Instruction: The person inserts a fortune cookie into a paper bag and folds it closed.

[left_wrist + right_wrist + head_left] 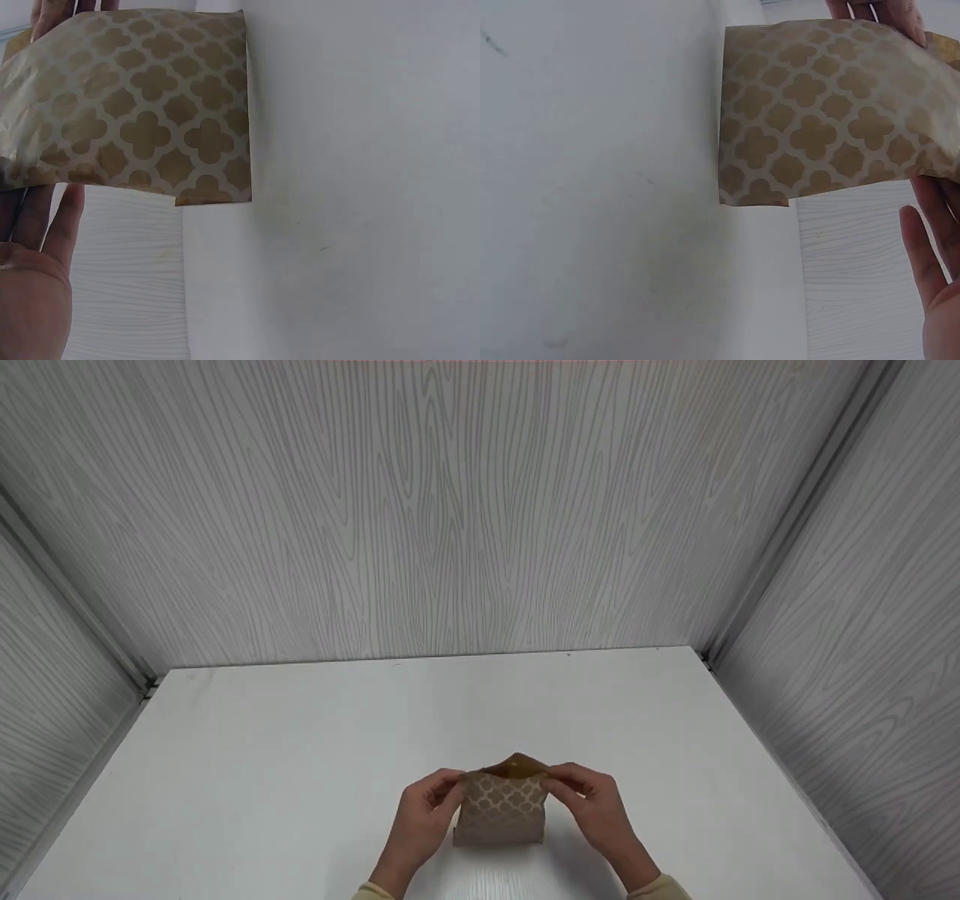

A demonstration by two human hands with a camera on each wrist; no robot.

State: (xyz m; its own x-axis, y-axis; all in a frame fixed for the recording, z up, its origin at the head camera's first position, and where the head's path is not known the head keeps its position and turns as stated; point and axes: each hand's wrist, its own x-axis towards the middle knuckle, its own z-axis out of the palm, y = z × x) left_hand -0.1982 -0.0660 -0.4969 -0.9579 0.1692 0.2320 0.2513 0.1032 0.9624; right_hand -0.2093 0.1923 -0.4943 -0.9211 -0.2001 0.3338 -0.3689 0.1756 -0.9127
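Note:
A brown paper bag (501,814) with a pale quatrefoil pattern stands upright near the front of the white table. Its mouth is parted, and a yellowish-brown inside shows; what it holds, if anything, cannot be seen. At the bag's left top corner my left hand (424,815) pinches the rim between thumb and fingers. My right hand (595,808) pinches the opposite top corner. In the left wrist view the patterned side of the paper bag (161,112) fills the upper left. The right wrist view shows the paper bag (810,120) with its folded lower edge near the tabletop.
The white tabletop (300,735) spreads around the bag on all sides. A grey wood-grain panel (435,510) rises at its back edge. Similar side panels stand at left (45,660) and right (862,622). Pale sleeves cover both wrists.

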